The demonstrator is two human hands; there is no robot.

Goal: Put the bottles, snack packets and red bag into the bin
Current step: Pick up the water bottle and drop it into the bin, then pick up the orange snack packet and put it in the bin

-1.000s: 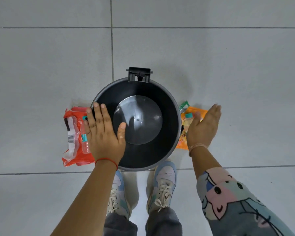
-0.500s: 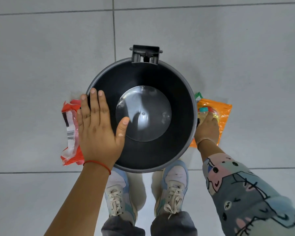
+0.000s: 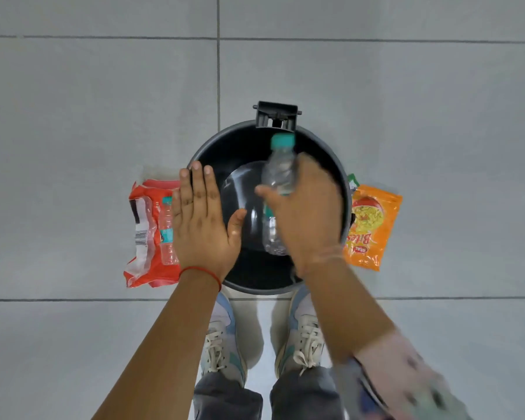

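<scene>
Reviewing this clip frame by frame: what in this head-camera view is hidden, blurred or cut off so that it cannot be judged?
- Clear bottle: motion-blurred; the right hand covers its middle, so the label is unreadable.
- Second bottle on the red bag: the left hand partly covers it.
- Green packet: mostly behind the bin rim and orange snack packet.
- Patterned sleeve: blurred, cut by the bottom edge.
- Bin floor: partly hidden by both hands.

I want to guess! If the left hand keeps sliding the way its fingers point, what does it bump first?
Probably the bin's rim, just past the left hand's fingertips; depth is unclear, so it may pass above.
</scene>
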